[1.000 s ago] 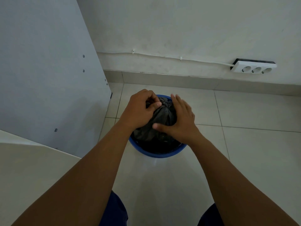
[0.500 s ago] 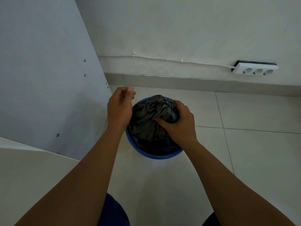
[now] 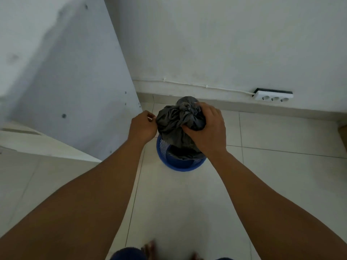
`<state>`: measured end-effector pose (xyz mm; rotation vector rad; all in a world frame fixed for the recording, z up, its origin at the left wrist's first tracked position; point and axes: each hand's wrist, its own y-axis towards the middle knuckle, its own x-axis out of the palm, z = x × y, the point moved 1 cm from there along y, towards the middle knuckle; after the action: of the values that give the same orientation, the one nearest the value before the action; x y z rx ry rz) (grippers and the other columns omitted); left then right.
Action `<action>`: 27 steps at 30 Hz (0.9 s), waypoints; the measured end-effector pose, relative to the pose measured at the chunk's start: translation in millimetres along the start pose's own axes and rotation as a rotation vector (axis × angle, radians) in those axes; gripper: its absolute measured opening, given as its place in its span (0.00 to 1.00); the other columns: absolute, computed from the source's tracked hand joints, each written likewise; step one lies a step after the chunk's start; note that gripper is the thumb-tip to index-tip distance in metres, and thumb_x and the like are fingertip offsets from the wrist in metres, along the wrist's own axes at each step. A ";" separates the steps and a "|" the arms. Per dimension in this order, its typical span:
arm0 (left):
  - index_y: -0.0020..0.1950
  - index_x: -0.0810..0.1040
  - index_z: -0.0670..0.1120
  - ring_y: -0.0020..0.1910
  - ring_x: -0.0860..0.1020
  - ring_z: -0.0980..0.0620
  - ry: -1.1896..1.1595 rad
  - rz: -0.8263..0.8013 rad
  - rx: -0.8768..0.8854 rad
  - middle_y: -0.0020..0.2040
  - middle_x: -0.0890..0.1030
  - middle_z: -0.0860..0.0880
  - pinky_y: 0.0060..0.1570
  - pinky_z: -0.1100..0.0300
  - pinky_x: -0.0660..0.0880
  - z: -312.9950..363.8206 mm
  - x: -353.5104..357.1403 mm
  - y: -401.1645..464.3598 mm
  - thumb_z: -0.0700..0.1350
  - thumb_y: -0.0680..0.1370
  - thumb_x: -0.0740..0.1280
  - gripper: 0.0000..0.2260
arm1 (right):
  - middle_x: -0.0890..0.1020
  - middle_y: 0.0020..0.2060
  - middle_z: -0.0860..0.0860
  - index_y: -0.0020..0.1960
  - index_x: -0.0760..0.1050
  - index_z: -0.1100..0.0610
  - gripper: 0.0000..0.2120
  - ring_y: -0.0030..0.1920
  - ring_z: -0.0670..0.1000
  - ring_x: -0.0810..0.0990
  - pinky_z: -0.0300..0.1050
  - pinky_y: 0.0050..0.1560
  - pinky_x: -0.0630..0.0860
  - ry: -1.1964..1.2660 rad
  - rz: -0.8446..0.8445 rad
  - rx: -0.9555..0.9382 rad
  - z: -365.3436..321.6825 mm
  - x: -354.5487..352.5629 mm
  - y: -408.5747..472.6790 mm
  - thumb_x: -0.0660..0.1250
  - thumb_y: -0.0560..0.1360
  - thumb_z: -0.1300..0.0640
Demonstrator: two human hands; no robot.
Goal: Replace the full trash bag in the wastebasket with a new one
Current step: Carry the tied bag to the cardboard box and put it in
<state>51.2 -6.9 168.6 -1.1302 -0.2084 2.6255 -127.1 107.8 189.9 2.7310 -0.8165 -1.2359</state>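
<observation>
A dark grey full trash bag [image 3: 174, 124] rises out of the blue plastic wastebasket [image 3: 180, 167], which stands on the tiled floor near the wall. My right hand [image 3: 206, 132] grips the bunched, knotted top of the bag from the right. My left hand [image 3: 143, 127] hovers just left of the bag with its fingers curled; whether it pinches a fold of the bag is hidden. The lower part of the bag is still inside the basket.
A tall grey panel [image 3: 75, 87] stands close on the left of the basket. A white power strip [image 3: 273, 96] with its cable runs along the wall behind. A pale surface [image 3: 37, 147] lies at the lower left. My bare feet [image 3: 150, 249] show at the bottom edge.
My right hand has lifted the gathered bag upward, partly out of the basket. My left hand let go of the bag top and moved to its left side. The camera rose.
</observation>
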 end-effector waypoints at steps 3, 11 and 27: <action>0.59 0.78 0.43 0.46 0.75 0.53 0.031 0.006 -0.006 0.53 0.81 0.47 0.45 0.61 0.68 42.4 -48.3 -32.0 0.48 0.82 0.63 0.12 | 0.79 0.64 0.50 0.68 0.73 0.53 0.33 0.64 0.53 0.74 0.57 0.63 0.74 -0.006 0.013 0.005 -47.0 -51.3 1.1 0.74 0.67 0.40; 0.62 0.78 0.44 0.54 0.79 0.48 0.075 0.015 0.074 0.57 0.82 0.45 0.49 0.59 0.71 157.8 -167.3 -123.2 0.52 0.83 0.61 0.15 | 0.79 0.64 0.48 0.68 0.74 0.52 0.32 0.65 0.52 0.73 0.54 0.65 0.73 -0.008 0.030 0.027 -174.7 -197.4 10.6 0.75 0.67 0.42; 0.67 0.75 0.50 0.61 0.77 0.45 0.437 -0.201 0.081 0.62 0.79 0.46 0.58 0.52 0.74 224.2 -330.2 -283.5 0.55 0.82 0.61 0.17 | 0.78 0.61 0.49 0.66 0.73 0.51 0.32 0.61 0.53 0.73 0.53 0.61 0.74 -0.063 -0.007 -0.007 -351.6 -324.8 -28.1 0.73 0.68 0.38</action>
<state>159.5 156.8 617.0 -1.5278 -0.1155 2.1331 -42.6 223.8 647.4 2.7046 -0.8070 -1.3301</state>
